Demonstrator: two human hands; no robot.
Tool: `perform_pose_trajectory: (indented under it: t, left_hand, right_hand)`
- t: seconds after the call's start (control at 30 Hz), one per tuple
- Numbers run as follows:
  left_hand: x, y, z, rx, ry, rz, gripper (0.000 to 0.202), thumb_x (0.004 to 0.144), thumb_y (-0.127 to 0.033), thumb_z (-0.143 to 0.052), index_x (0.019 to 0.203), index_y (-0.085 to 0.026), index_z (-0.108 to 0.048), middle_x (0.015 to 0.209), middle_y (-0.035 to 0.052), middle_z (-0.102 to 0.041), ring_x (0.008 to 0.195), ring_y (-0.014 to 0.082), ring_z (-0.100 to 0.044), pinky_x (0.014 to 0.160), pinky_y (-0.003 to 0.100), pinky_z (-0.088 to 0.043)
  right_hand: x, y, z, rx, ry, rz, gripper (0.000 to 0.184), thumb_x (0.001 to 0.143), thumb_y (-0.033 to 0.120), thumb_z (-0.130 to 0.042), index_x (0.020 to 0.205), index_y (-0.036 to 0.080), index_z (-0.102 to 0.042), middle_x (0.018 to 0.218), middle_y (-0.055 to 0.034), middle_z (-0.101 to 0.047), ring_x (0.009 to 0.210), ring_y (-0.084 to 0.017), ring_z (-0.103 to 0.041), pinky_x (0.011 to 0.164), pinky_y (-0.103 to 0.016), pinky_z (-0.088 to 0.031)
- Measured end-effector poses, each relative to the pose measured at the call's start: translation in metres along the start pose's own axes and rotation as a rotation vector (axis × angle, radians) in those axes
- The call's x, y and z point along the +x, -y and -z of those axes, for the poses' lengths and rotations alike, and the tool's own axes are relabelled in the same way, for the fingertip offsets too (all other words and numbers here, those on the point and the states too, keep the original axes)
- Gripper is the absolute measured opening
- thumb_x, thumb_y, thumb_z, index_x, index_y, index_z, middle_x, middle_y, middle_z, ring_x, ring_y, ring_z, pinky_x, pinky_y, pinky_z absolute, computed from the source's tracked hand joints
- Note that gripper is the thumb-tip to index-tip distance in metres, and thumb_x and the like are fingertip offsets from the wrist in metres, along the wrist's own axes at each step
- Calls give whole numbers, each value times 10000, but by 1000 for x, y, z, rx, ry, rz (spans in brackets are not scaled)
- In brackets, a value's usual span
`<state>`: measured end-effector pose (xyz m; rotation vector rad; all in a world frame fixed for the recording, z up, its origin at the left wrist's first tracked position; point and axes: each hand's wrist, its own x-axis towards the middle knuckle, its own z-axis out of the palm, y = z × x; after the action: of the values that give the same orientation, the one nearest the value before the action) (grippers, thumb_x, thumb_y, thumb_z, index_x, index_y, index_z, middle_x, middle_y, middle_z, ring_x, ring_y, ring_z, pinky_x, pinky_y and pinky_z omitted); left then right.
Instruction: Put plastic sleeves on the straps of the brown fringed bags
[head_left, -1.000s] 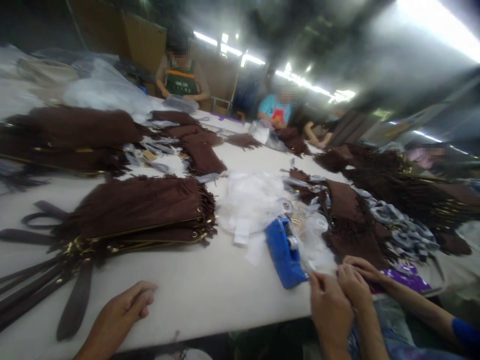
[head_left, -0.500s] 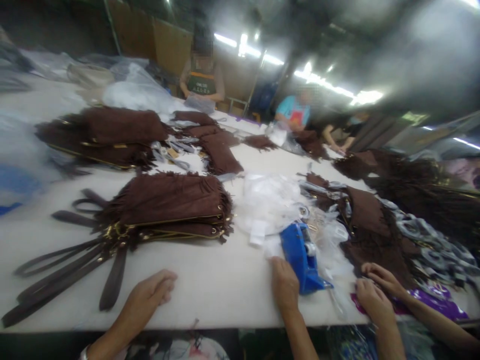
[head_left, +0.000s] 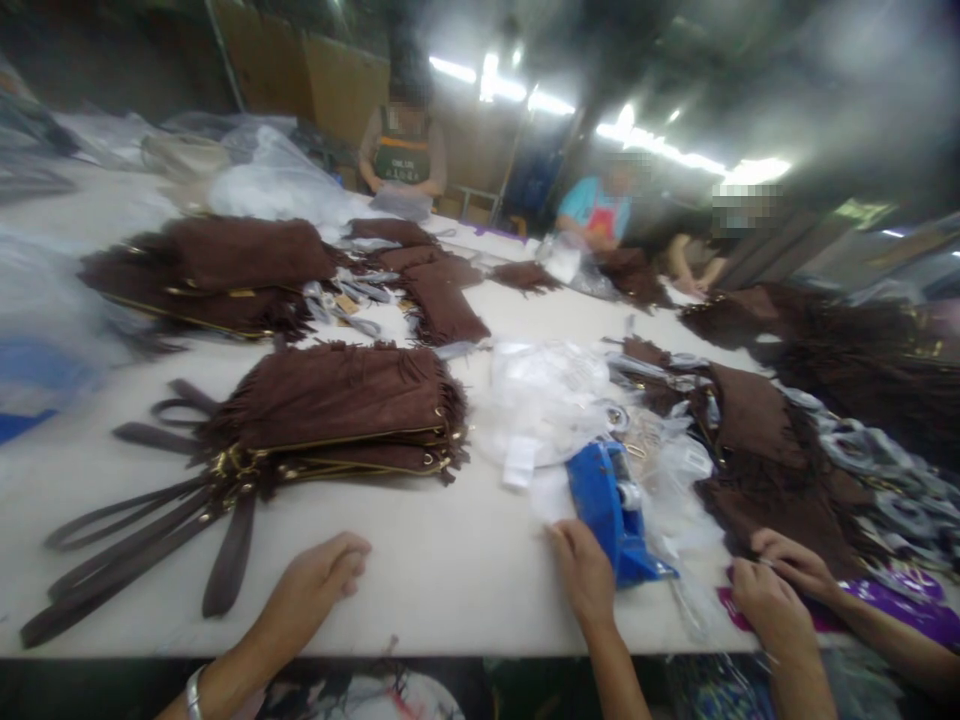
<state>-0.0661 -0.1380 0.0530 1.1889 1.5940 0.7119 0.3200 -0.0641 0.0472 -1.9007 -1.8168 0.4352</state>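
Note:
My left hand point(head_left: 319, 588) rests on the white table point(head_left: 450, 580) with its fingers loosely curled and nothing in them. It lies near the straps of a stack of brown fringed suede bags point(head_left: 337, 410). My right hand point(head_left: 586, 573) lies flat on the table with its fingers stretched out. It touches the left side of a blue tape dispenser point(head_left: 611, 510) and the edge of a white slip point(head_left: 547, 495). A heap of clear plastic bags point(head_left: 547, 400) lies just behind the dispenser.
A co-worker's two hands point(head_left: 776, 590) work over a purple packet point(head_left: 900, 605) at the right. More brown fringed bags are stacked at the left point(head_left: 217, 265), centre point(head_left: 439, 295) and right point(head_left: 757, 450). Grey straps point(head_left: 870, 460) lie at the right. Several people sit along the far edge.
My right hand has moved left, from the right of the blue dispenser to its left side. My left hand slid slightly forward. The view shifted a little leftward.

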Motion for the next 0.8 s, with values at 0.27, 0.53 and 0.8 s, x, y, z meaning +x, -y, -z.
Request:
perform_pose_trajectory:
  t: [0.27, 0.53, 0.8]
  left_hand:
    - [13, -90, -41, 291, 126, -659, 562, 903, -363, -520, 1427, -230, -365, 1500, 114, -361, 1369, 262, -342, 1146, 418, -284]
    - [16, -75, -26, -270, 312, -133, 245, 709, -358, -727, 757, -132, -646, 717, 23, -662, 691, 162, -586, 643, 248, -442]
    - [-23, -38, 27, -336, -46, -46, 190, 739, -317, -645, 664, -151, -592, 609, -15, -594, 591, 130, -506, 565, 237, -346]
  right_hand:
    - [-25, 74, 25, 391, 337, 3, 328, 914, 490, -458, 773, 213, -562, 689, 16, -579, 671, -160, -545, 657, -252, -408]
    - [-21, 156, -1, 576, 533, 51, 360, 869, 526, -544, 697, 210, -531, 586, 30, -531, 566, -132, -505, 575, -234, -391]
    - [-46, 208, -74, 997, 694, -170, 501, 787, 634, -582, 990, 177, -621, 662, -13, -600, 570, -151, -516, 533, -256, -420]
